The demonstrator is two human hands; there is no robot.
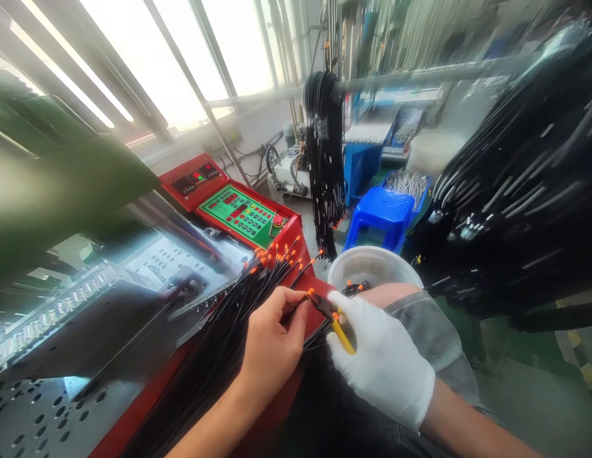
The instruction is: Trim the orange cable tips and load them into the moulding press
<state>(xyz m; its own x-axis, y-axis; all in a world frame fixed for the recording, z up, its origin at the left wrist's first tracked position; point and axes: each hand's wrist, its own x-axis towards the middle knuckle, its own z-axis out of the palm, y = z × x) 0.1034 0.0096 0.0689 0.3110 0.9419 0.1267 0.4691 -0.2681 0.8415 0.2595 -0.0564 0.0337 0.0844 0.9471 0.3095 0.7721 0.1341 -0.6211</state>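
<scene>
My bare left hand (277,337) pinches a thin black cable near its orange end piece (310,292). In my white-gloved right hand (384,356) is a pair of pliers (342,336) with yellow handles and dark jaws. The jaws are right beside the orange end; whether they touch it I cannot tell. To the left of my left hand lies a bundle of black cables (224,318), many tipped in orange. Just beyond my right hand stands a white bucket (376,256) with several orange-tipped pieces inside.
A red machine with a green control panel (239,213) and a perforated metal plate (48,413) is on the left. Black cables (322,146) hang from a rail ahead, and a larger bunch (529,165) hangs at right. Behind the bucket is a blue stool (382,213).
</scene>
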